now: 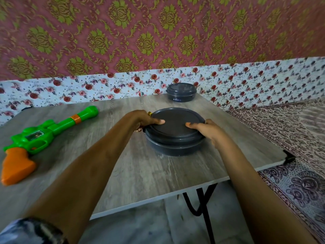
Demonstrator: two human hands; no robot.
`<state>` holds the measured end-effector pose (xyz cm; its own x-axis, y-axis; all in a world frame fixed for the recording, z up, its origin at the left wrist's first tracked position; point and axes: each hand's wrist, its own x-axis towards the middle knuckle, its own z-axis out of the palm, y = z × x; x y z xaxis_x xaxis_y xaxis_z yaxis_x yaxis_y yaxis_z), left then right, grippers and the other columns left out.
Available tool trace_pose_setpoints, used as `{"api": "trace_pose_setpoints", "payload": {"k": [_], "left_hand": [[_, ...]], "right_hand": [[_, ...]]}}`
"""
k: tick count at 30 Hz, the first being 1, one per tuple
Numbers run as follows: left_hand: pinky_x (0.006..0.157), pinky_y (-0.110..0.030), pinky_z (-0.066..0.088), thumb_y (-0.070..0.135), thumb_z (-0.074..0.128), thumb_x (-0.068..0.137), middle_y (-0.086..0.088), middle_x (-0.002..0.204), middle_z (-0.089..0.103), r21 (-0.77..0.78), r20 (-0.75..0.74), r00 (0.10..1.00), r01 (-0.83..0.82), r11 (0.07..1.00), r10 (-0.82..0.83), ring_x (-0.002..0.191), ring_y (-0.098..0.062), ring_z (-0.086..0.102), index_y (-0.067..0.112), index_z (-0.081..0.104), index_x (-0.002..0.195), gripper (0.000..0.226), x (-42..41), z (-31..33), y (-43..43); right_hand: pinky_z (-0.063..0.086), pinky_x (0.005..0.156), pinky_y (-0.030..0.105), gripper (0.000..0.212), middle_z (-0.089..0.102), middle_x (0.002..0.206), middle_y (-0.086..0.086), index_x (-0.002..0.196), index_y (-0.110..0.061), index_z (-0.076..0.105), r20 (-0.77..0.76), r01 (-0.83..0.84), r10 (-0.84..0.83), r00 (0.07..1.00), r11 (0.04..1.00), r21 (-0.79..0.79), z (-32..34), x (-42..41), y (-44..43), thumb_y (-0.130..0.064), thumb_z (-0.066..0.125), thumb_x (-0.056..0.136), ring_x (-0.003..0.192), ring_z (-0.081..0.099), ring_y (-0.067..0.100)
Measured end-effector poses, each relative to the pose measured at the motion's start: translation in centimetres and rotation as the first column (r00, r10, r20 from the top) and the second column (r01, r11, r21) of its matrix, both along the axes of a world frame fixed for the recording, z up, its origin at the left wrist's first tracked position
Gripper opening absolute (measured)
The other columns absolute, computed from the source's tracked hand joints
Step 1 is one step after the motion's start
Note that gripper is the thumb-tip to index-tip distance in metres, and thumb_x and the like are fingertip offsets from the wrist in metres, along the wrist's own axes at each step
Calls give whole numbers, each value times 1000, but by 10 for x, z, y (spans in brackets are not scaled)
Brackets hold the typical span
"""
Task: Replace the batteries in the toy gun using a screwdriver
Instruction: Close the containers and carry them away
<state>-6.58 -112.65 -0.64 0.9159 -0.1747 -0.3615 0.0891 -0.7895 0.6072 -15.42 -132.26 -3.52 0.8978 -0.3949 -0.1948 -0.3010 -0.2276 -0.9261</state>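
A green toy gun [44, 132] with an orange grip lies on the grey wooden table [133, 164] at the left, barrel pointing away and to the right. A round dark container with a lid [175, 131] stands in the middle of the table. My left hand [146, 120] grips its left rim, thumb on the lid. My right hand [205, 129] holds its right rim, thumb on the lid too. No screwdriver or batteries show.
A second, smaller dark round container [181, 92] stands at the table's far edge by the flowered wall. The table's right corner [288, 158] ends over a patterned rug [299, 173]. A black metal leg [205, 208] shows under the near edge.
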Motion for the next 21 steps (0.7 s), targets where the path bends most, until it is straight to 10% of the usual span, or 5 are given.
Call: {"api": "trace_pose_setpoints", "payload": {"k": [9,21], "left_hand": [[48,-24,30,60,62,79,-5,64,40,-204,52,996,-60,977,72,52,-12,33,8,49,85,54,-13,-13,9],[58,-29,48,37,67,83,-9,102,59,-648,-212,945,-326,689,248,80,-19,57,13,53,113,42,-5,-36,39]], "right_hand": [[40,89,31,75,48,137,10,133,-4,41,46,10,-14,999,996,90,1,-12,6,-40,72,75,122,48,27],[51,84,37,60,61,118,10,118,-4,54,149,74,-110,983,971,229,-8,16,41,-34,75,70,104,59,26]]}}
